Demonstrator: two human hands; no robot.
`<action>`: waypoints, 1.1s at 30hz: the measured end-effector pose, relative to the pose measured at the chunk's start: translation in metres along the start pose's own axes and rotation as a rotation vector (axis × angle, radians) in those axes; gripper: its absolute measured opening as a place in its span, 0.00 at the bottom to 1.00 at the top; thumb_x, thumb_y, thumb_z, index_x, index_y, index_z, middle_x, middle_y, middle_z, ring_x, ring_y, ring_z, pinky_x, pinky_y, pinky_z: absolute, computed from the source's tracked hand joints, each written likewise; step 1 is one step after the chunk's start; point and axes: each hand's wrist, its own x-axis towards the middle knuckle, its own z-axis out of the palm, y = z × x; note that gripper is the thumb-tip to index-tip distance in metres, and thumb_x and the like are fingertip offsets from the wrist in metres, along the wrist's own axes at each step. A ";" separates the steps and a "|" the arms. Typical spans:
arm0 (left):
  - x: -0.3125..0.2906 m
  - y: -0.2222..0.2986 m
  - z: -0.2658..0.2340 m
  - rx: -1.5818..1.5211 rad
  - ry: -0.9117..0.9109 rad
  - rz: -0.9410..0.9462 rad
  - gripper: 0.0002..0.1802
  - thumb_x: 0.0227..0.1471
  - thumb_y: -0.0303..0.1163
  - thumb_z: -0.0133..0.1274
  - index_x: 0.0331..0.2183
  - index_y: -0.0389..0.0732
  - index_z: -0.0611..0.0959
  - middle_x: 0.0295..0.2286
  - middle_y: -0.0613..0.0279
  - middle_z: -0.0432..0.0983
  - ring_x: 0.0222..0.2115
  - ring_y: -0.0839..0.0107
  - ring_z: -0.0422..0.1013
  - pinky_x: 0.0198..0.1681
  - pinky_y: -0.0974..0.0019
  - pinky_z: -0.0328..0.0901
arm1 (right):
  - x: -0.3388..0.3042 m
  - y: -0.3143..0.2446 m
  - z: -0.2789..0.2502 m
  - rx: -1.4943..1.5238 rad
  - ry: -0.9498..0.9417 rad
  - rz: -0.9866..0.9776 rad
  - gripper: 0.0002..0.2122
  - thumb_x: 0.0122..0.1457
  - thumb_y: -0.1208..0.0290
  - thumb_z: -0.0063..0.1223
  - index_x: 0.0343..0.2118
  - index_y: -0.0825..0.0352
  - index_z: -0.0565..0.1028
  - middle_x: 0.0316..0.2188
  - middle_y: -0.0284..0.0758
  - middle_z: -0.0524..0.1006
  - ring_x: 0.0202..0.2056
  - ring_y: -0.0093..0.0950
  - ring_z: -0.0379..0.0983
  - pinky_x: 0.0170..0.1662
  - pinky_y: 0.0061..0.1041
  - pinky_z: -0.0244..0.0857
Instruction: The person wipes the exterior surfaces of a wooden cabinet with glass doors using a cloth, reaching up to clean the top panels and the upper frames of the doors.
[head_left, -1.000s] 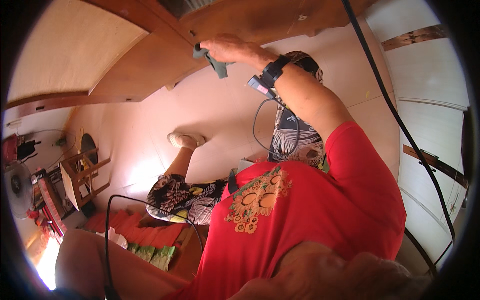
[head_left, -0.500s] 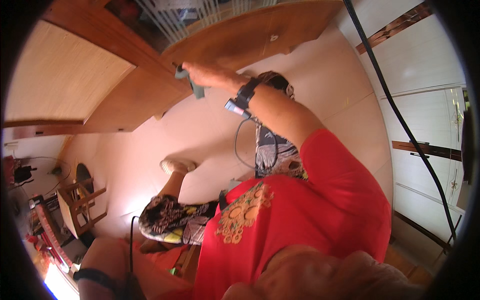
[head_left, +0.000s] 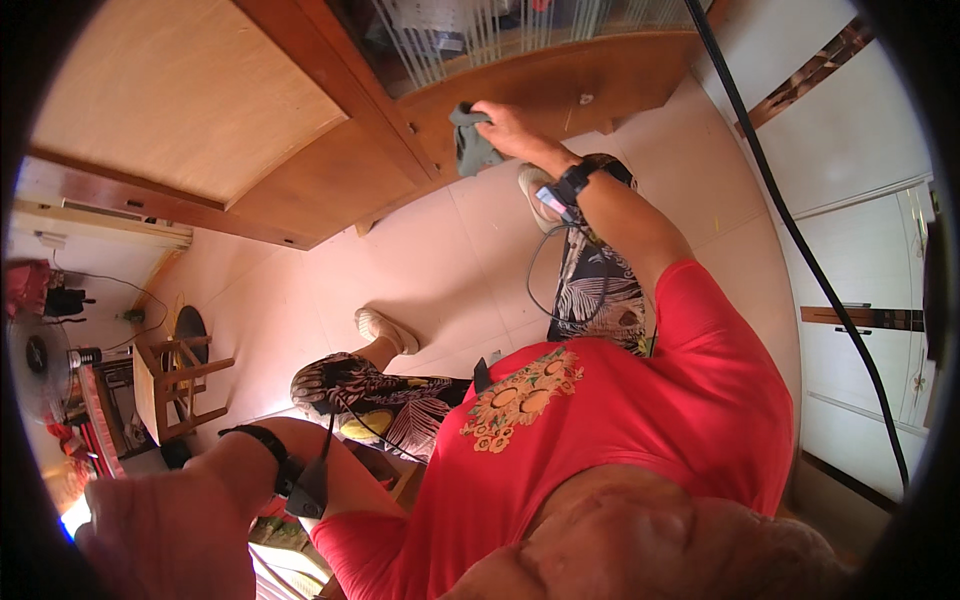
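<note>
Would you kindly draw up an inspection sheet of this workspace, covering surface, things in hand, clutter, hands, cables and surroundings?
Surface: brown wooden cabinet with a glass panel.
Things in hand: grey-green cloth, beside the cabinet; contact cannot be told.
Clutter: wooden stool and fan at far left.
Hands: right hand closed on the cloth; left hand at lower left, grip unclear.
Cables: thick black cable crosses the right side of the view; thin cable loops below the right wrist.
Surroundings: pale floor, white panels at right.
</note>
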 end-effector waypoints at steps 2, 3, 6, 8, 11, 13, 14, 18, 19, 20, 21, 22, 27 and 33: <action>-0.003 0.011 0.001 0.391 0.001 -0.103 0.39 0.51 0.55 0.51 0.55 0.38 0.65 0.53 0.51 0.61 0.53 0.55 0.54 0.58 0.53 0.48 | 0.003 -0.008 -0.019 -0.052 0.115 -0.088 0.13 0.55 0.71 0.50 0.44 0.63 0.74 0.31 0.41 0.78 0.31 0.33 0.76 0.35 0.31 0.69; -0.002 0.007 0.003 0.594 0.049 -0.188 0.38 0.49 0.56 0.52 0.48 0.32 0.68 0.42 0.45 0.71 0.41 0.56 0.69 0.48 0.49 0.57 | 0.004 -0.013 -0.033 -0.059 0.166 -0.133 0.13 0.56 0.71 0.51 0.44 0.63 0.75 0.31 0.41 0.79 0.31 0.33 0.76 0.36 0.31 0.69; -0.015 0.043 -0.018 0.799 0.111 -0.429 0.43 0.55 0.58 0.45 0.56 0.29 0.62 0.50 0.35 0.65 0.52 0.46 0.63 0.50 0.52 0.60 | 0.009 -0.060 -0.081 -0.028 0.207 -0.120 0.13 0.55 0.67 0.53 0.43 0.65 0.75 0.31 0.46 0.78 0.32 0.40 0.77 0.37 0.34 0.69; -0.021 0.061 -0.031 1.101 0.292 -0.472 0.41 0.59 0.56 0.40 0.59 0.29 0.61 0.52 0.33 0.65 0.54 0.44 0.63 0.51 0.55 0.62 | 0.021 -0.092 -0.112 -0.042 0.266 -0.180 0.14 0.57 0.65 0.53 0.44 0.66 0.74 0.32 0.42 0.79 0.33 0.32 0.76 0.38 0.30 0.69; -0.041 0.065 -0.080 1.338 0.551 -0.666 0.30 0.63 0.46 0.33 0.55 0.32 0.68 0.47 0.41 0.73 0.50 0.54 0.70 0.49 0.65 0.64 | 0.030 -0.111 -0.181 -0.114 0.405 -0.220 0.17 0.58 0.65 0.54 0.48 0.67 0.73 0.35 0.39 0.80 0.36 0.25 0.75 0.41 0.26 0.69; -0.057 0.091 -0.104 1.407 0.677 -0.784 0.26 0.64 0.44 0.36 0.53 0.34 0.71 0.45 0.49 0.77 0.47 0.63 0.72 0.44 0.70 0.63 | 0.037 -0.149 -0.206 -0.203 0.573 -0.229 0.17 0.60 0.60 0.50 0.47 0.66 0.73 0.34 0.43 0.78 0.36 0.33 0.75 0.41 0.31 0.68; -0.067 0.097 -0.111 1.436 0.797 -0.844 0.25 0.64 0.44 0.38 0.52 0.35 0.72 0.43 0.50 0.78 0.45 0.66 0.73 0.44 0.69 0.62 | 0.033 -0.179 -0.212 -0.234 0.658 -0.176 0.16 0.61 0.59 0.49 0.46 0.65 0.74 0.32 0.44 0.77 0.35 0.35 0.75 0.40 0.33 0.68; -0.111 0.106 -0.148 1.351 0.962 -0.937 0.22 0.63 0.41 0.40 0.50 0.36 0.73 0.40 0.52 0.79 0.41 0.67 0.75 0.38 0.72 0.63 | 0.056 -0.234 -0.253 -0.169 0.711 -0.473 0.09 0.62 0.66 0.49 0.34 0.68 0.73 0.24 0.39 0.75 0.29 0.31 0.73 0.35 0.33 0.66; -0.122 0.107 -0.157 1.291 1.004 -0.948 0.21 0.63 0.40 0.41 0.50 0.36 0.74 0.40 0.53 0.79 0.41 0.66 0.75 0.36 0.72 0.64 | 0.066 -0.236 -0.251 -0.161 0.709 -0.482 0.09 0.62 0.66 0.49 0.34 0.68 0.73 0.24 0.39 0.75 0.29 0.31 0.73 0.35 0.33 0.66; -0.134 0.108 -0.167 1.247 1.039 -0.944 0.21 0.62 0.40 0.41 0.49 0.36 0.74 0.39 0.53 0.79 0.40 0.66 0.76 0.36 0.72 0.64 | 0.080 -0.238 -0.253 -0.230 0.746 -0.513 0.08 0.62 0.67 0.48 0.34 0.68 0.72 0.25 0.39 0.75 0.29 0.30 0.73 0.35 0.32 0.67; -0.147 0.112 -0.179 1.204 1.076 -0.940 0.21 0.62 0.41 0.42 0.48 0.36 0.74 0.38 0.53 0.79 0.40 0.65 0.76 0.35 0.72 0.64 | 0.093 -0.241 -0.252 -0.300 0.782 -0.544 0.07 0.62 0.69 0.48 0.33 0.68 0.72 0.25 0.38 0.76 0.30 0.29 0.73 0.35 0.31 0.67; -0.158 0.120 -0.190 1.191 1.108 -0.973 0.20 0.61 0.41 0.43 0.47 0.35 0.75 0.37 0.53 0.79 0.39 0.64 0.76 0.33 0.71 0.65 | 0.100 -0.241 -0.245 -0.115 0.628 -0.746 0.05 0.61 0.71 0.49 0.32 0.66 0.72 0.27 0.39 0.76 0.30 0.32 0.74 0.36 0.32 0.67; -0.215 0.100 -0.225 1.088 1.133 -1.049 0.17 0.59 0.38 0.48 0.45 0.36 0.74 0.35 0.53 0.79 0.34 0.62 0.77 0.27 0.74 0.64 | 0.139 -0.187 -0.247 -0.567 0.784 -1.021 0.05 0.55 0.73 0.53 0.34 0.64 0.75 0.30 0.39 0.77 0.32 0.37 0.75 0.38 0.33 0.69; -0.277 0.125 -0.257 1.065 1.210 -1.124 0.18 0.59 0.39 0.48 0.43 0.35 0.74 0.33 0.52 0.79 0.34 0.61 0.77 0.30 0.74 0.67 | 0.132 -0.241 -0.205 -0.460 0.647 -0.866 0.04 0.54 0.68 0.53 0.28 0.61 0.76 0.27 0.37 0.77 0.31 0.37 0.74 0.34 0.38 0.65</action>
